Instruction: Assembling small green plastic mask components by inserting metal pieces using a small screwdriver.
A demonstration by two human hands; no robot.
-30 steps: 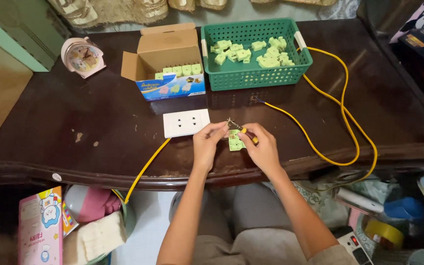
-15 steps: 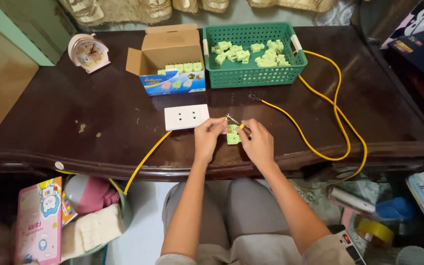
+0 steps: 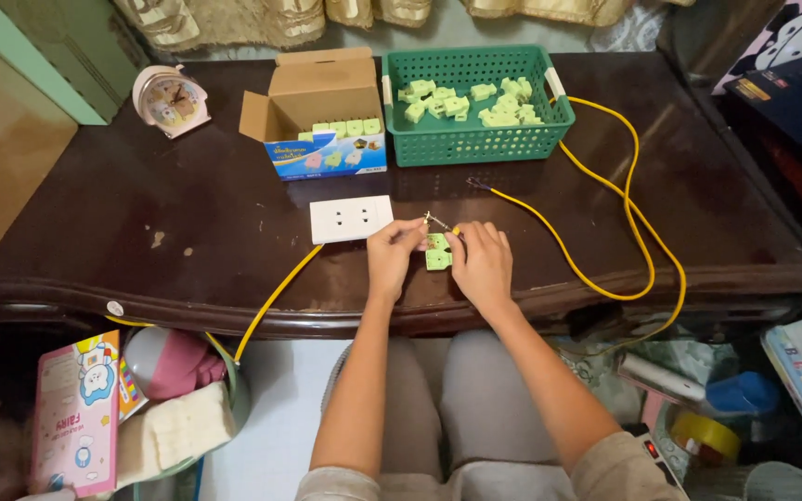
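Dark wooden table (image 3: pixel 187 232), near edge centre: we see our left hand (image 3: pixel 392 257) and right hand (image 3: pixel 481 264) pinching a small pale-green plastic socket block (image 3: pixel 437 252), squarish, lying flat; long axis unclear. A thin metal-tipped probe (image 3: pixel 438 223) angles far-left above it.

Left hand (image 3: pixel 394 255) and right hand (image 3: pixel 482 263) close together; fingers curled

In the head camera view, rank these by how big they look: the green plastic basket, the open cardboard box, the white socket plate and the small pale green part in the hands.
1. Green plastic basket
2. Open cardboard box
3. White socket plate
4. Small pale green part, held between left hand and right hand
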